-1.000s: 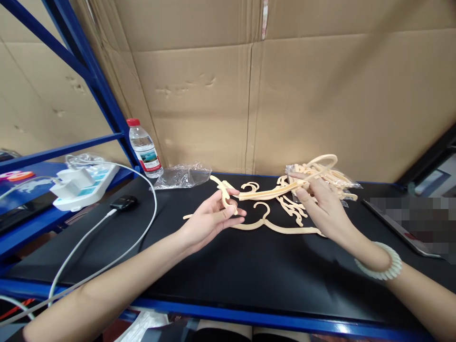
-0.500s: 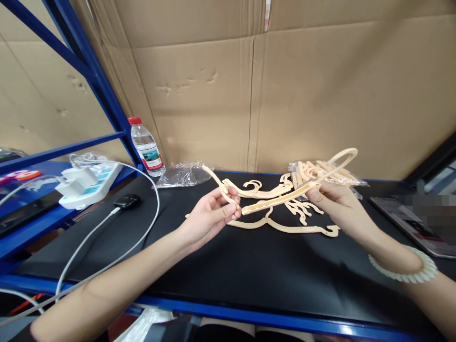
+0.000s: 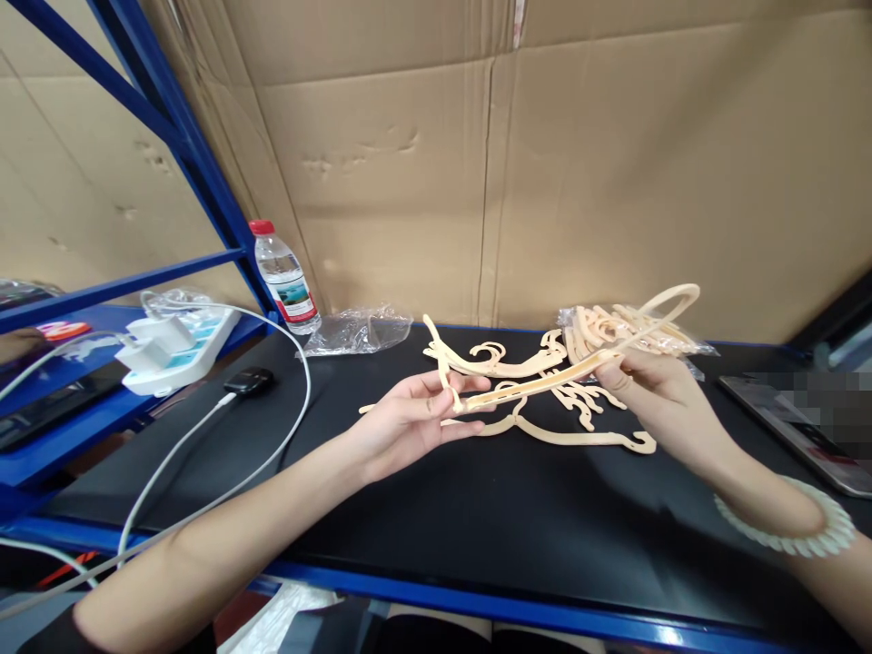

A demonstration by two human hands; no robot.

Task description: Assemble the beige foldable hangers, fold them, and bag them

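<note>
My left hand [image 3: 409, 413] pinches a cream plastic hanger hook [image 3: 441, 352] between thumb and fingers, its tip pointing up. The hook's lower end meets the narrow end of a cream hanger arm [image 3: 538, 385]; whether they are joined I cannot tell. My right hand [image 3: 650, 386] is closed on this arm near its looped end, which rises to the right. Behind and below lie a hanger [image 3: 572, 439], more stacked hanger pieces [image 3: 508, 369] and several loose hooks [image 3: 587, 400] on the black tabletop [image 3: 477, 527].
A clear bag of cream pieces [image 3: 592, 327] lies at the back right. At the back left are a water bottle [image 3: 290, 282] and an empty plastic bag [image 3: 361, 331]. A power strip [image 3: 177, 363], cable [image 3: 303, 400] and black device [image 3: 249, 381] sit left; a tablet [image 3: 783, 427] lies right.
My left hand has turned the hook more upright and brought its lower end against the arm's end. My left fingers have spread somewhat. The right hand keeps its hold on the arm.
</note>
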